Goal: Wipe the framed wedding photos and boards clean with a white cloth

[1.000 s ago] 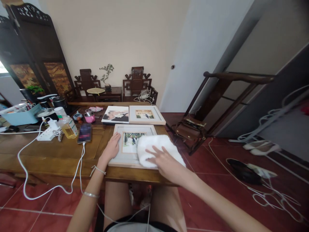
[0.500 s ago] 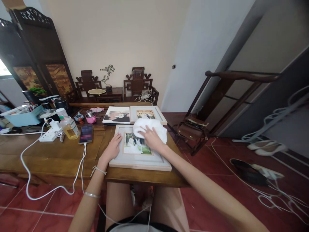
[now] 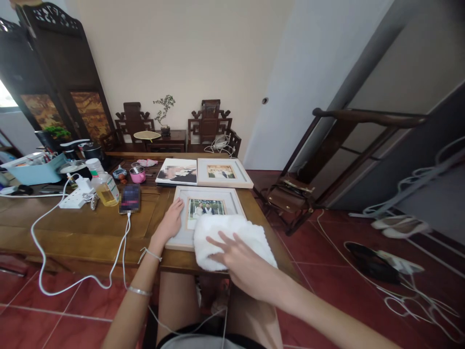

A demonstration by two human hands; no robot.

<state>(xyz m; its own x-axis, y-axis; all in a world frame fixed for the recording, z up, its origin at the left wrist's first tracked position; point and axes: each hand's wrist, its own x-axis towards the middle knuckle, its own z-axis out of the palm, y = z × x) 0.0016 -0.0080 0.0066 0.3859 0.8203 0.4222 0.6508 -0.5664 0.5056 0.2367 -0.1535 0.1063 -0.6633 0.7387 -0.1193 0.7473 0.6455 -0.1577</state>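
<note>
Pressing fluffy white cloth (image 3: 232, 224) over near right corner of pale photo frame (image 3: 183, 233)

With right fingers (image 3: 227, 241) spread unclenched atop it, left fingers (image 3: 175, 209) laid straight along the frame's left side; on glossy brown worktop (image 3: 87, 235); around, carved chairs (image 3: 210, 116), beige wall (image 3: 163, 48), red tiles (image 3: 319, 257)

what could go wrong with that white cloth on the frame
The white cloth under the right hand reaches past the near picture frame's front edge, so it could catch and drag the frame. If the left hand on the frame's left side slips, the frame may shift. The white cable from the phone hangs over the table's edge near the left forearm; a snag might pull the phone.
</note>
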